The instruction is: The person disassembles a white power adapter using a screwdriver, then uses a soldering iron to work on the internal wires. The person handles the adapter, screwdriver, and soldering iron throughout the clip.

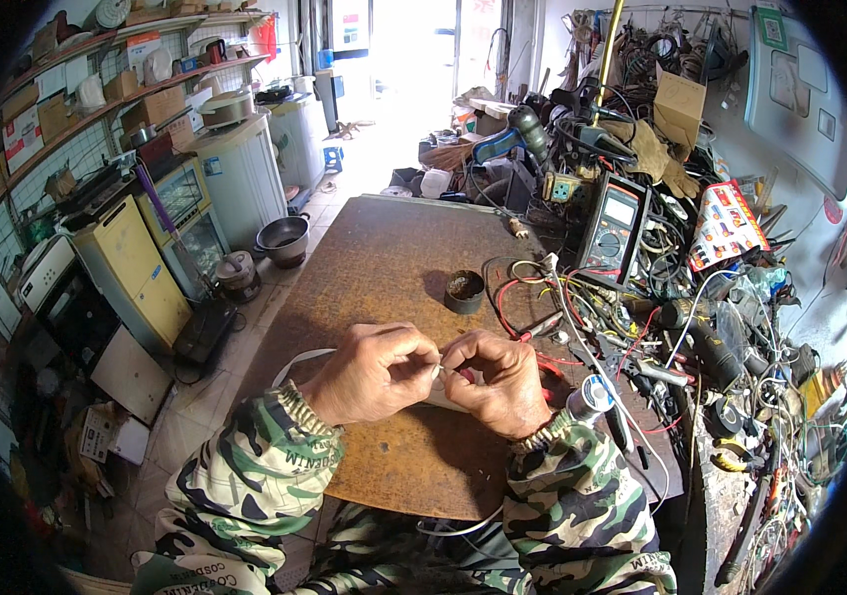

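Note:
Both my hands meet above the brown worktable (384, 248), fingertips almost touching. My left hand (374, 372) is closed in a pinch, and a thin whitish tip, apparently the end of a wire, shows between the fingers. My right hand (495, 385) is also pinched at the same spot; a bit of red shows inside its curled fingers. A white cable (296, 363) runs out beside my left hand, and white cable shows again below the table's front edge. Beyond my hands stands a small dark round pot (464, 292). A solder wire spool (594, 395) is beside my right wrist.
A multimeter (614, 228) leans at the right among tangled leads, tools and cables. A red-handled tool (548, 375) lies by my right hand. A heap of parts fills the right side. Old appliances (126, 273) and shelves line the left; a dark pan (283, 241) sits on the floor.

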The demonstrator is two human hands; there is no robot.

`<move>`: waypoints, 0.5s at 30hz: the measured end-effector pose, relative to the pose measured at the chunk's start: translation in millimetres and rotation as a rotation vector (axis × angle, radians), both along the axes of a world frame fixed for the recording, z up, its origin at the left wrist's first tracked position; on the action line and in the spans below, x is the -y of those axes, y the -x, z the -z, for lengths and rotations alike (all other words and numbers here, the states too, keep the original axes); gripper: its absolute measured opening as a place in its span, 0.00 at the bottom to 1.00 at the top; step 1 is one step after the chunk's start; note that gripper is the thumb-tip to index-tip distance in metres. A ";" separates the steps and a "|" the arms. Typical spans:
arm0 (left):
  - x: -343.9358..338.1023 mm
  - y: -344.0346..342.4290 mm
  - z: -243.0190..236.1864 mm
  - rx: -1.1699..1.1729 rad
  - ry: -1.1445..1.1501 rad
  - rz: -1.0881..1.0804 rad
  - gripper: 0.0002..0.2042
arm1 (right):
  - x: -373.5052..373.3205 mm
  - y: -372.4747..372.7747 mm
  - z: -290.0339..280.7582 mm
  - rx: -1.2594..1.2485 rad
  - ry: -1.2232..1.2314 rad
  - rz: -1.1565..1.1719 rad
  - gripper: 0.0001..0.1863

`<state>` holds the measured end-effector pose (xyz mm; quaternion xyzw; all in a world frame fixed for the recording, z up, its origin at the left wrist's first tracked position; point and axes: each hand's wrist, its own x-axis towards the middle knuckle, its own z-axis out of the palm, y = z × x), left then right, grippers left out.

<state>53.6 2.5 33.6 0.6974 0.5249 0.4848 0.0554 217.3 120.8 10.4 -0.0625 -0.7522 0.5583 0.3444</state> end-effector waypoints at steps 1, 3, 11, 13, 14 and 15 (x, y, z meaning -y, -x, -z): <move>-0.2 0.6 0.3 0.007 0.016 0.007 0.05 | -0.7 0.3 0.7 -0.004 -0.016 -0.001 0.07; 0.1 2.2 2.1 0.042 0.051 0.020 0.05 | -1.6 1.4 2.0 -0.014 -0.049 -0.006 0.07; 2.5 2.6 3.6 0.150 0.178 0.027 0.04 | 1.8 2.6 -1.1 -0.026 -0.147 0.025 0.07; 1.8 2.4 4.3 0.183 0.186 0.037 0.04 | 2.5 1.6 -2.4 -0.017 -0.105 0.023 0.06; 1.8 2.6 4.8 0.194 0.185 0.042 0.04 | 4.0 1.2 -3.6 -0.006 -0.062 0.017 0.06; 1.9 2.7 5.2 0.205 0.184 0.045 0.05 | 4.9 1.3 -4.1 0.004 -0.019 0.010 0.06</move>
